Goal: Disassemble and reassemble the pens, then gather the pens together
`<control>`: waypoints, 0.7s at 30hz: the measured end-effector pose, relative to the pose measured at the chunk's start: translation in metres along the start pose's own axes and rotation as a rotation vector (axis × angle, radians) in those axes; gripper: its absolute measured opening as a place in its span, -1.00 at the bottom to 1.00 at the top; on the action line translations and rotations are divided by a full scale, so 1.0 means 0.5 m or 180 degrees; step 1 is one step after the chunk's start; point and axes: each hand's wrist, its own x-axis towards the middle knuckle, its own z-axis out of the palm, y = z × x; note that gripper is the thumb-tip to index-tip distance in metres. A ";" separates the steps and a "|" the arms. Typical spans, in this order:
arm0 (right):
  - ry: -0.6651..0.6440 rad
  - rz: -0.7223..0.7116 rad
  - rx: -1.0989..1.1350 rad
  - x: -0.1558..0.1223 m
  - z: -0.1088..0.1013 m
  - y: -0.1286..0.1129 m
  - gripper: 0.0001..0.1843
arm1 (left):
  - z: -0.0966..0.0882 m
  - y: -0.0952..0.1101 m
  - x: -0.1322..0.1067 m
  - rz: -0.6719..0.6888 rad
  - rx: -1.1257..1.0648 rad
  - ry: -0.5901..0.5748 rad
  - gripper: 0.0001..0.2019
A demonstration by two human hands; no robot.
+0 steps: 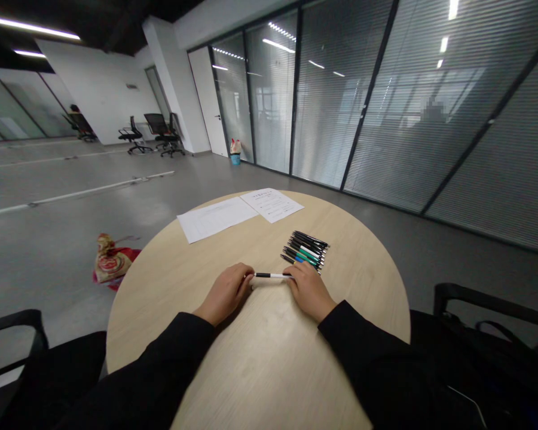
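A black and white pen (273, 275) lies level between my two hands, low over the round table (246, 352). The fingers of my left hand (230, 289) are closed on its black end. At the white end, my right hand (309, 288) grips it with bent fingers. Just beyond my right hand is a row of several pens (303, 249), laid side by side, mostly black, with green, white and blue ones among them. My right fingers partly cover the nearest of these.
Two printed sheets, one plain-looking (217, 218) and one with text (272, 204), lie at the table's far edge. Black armchairs (488, 298) flank the table. A red and gold bag (112, 263) sits on the floor at left. Glass partitions (327, 101) stand behind.
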 end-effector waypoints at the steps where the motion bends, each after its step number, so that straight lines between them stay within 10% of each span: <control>1: 0.0022 0.0029 0.0007 0.000 0.000 0.001 -0.84 | 0.000 0.001 0.000 -0.0034 -0.0047 0.0049 -0.76; 8: 0.0098 0.0225 -0.0015 0.002 -0.001 0.009 -0.83 | -0.004 0.006 -0.003 -0.0110 -0.0058 0.0188 -0.76; 21: 0.0225 0.0339 -0.0042 0.004 0.000 0.017 -0.84 | -0.021 0.026 0.006 0.0389 0.0244 -0.0685 -0.76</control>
